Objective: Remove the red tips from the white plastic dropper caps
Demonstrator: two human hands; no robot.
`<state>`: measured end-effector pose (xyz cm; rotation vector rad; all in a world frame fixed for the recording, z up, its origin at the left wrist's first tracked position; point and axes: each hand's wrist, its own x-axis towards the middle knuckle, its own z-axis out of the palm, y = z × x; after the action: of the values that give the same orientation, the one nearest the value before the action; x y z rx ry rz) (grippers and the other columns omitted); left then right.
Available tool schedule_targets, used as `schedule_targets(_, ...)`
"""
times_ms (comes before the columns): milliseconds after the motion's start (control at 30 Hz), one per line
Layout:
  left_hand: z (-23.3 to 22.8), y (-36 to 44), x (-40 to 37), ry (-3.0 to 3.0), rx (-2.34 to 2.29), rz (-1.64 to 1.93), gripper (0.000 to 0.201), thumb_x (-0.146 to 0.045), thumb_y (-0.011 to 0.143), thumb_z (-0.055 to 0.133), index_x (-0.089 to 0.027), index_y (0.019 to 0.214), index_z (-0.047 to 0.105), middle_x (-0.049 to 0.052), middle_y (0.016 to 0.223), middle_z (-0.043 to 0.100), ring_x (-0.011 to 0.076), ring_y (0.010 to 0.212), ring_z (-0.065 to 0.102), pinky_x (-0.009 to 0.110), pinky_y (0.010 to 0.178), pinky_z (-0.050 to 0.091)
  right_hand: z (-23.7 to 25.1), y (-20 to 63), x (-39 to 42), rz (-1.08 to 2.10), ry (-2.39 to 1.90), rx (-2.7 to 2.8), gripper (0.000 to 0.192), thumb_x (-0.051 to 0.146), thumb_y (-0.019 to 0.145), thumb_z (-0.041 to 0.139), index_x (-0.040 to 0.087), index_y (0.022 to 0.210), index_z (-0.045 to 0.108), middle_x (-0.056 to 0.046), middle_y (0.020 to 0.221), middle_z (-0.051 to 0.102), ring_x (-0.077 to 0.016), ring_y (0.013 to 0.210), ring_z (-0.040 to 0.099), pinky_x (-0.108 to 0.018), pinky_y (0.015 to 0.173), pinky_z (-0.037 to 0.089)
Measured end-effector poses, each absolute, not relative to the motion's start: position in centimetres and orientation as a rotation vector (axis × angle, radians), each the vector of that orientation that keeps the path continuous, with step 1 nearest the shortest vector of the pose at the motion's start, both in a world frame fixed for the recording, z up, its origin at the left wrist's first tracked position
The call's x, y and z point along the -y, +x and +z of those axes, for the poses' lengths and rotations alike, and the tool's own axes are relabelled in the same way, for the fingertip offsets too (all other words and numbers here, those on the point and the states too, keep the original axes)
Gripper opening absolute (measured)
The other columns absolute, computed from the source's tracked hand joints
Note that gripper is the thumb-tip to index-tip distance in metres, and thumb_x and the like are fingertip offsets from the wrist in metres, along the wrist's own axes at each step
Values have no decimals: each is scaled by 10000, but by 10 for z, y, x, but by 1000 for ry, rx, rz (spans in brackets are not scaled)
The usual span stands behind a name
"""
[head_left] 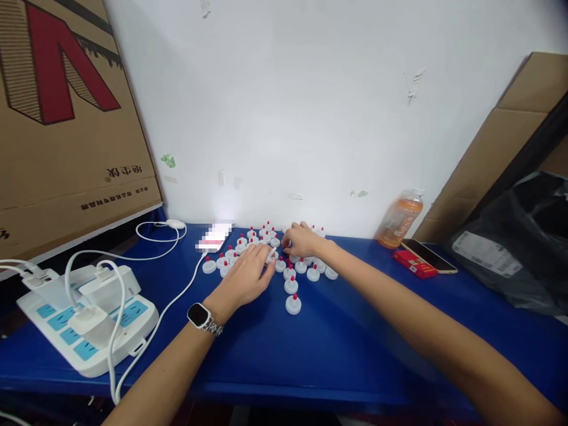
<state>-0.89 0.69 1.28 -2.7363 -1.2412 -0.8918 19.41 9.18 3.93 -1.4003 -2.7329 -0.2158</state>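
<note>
Many white round caps with small red tips stand in a cluster on the blue table [248, 349], against the wall. My left hand [245, 273] reaches into the cluster's left side, back of the hand up. A tilted white cap [271, 255] shows between its thumb and index finger. To the right, my right hand [305, 239] is over the back of the cluster, its fingers bent together in a pinch; what they hold is hidden. One white cap with a red tip [293, 305] stands nearest me, in front of the others.
A white power strip [148, 337] with plugs and cables lies at left, near a lit phone [215, 235]. At right are an orange drink bottle [402, 219], a red box [415, 264], another phone [430, 257] and a dark plastic bag [519, 248]. Cardboard [84, 160] stands at left.
</note>
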Motion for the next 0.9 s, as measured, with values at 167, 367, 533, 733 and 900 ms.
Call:
schedule_targets(167, 12, -8, -6, -2740, 1243, -872, 225, -309, 999, 323, -192, 1004, 515, 86, 984, 572, 243, 945, 520, 421, 853, 470, 34, 194, -92, -211, -1397, 2743, 109, 142, 763, 660, 196, 783, 753, -99, 800, 727, -274, 971, 567, -379, 885, 331)
schedule_targets(367, 13, -8, -5, -2743, 1255, -847, 229, -313, 1004, 317, -190, 1027, 508, 90, 1009, 572, 248, 965, 525, 427, 869, 469, 32, 197, -90, 2, -1312, 2491, 91, 162, 790, 632, 179, 764, 718, -74, 814, 731, -236, 909, 605, -362, 881, 388)
schedule_targets(533, 12, -5, -4, -2743, 1280, -927, 227, -325, 1010, 315, -193, 1017, 501, 79, 971, 579, 245, 942, 548, 427, 847, 479, 25, 182, -58, 696, -991, 1780, 179, 307, 803, 664, 169, 915, 689, -37, 826, 720, -163, 752, 639, -285, 710, 480)
schedule_targets(733, 6, 2, 0, -2708, 1294, -997, 304, -333, 1015, 327, -133, 1209, 449, 140, 1111, 570, 271, 1079, 559, 471, 951, 461, 11, 158, -22, 963, -855, 1232, 294, 417, 663, 805, 172, 765, 679, -24, 731, 696, -147, 671, 618, -276, 646, 490)
schedule_targets(900, 4, 4, 1, -2690, 1263, -992, 310, -327, 1009, 346, -139, 1233, 448, 144, 1145, 582, 283, 1104, 563, 492, 963, 463, 13, 152, -14, 929, -830, 1117, 317, 443, 644, 817, 172, 733, 678, -19, 705, 691, -146, 674, 615, -280, 665, 490)
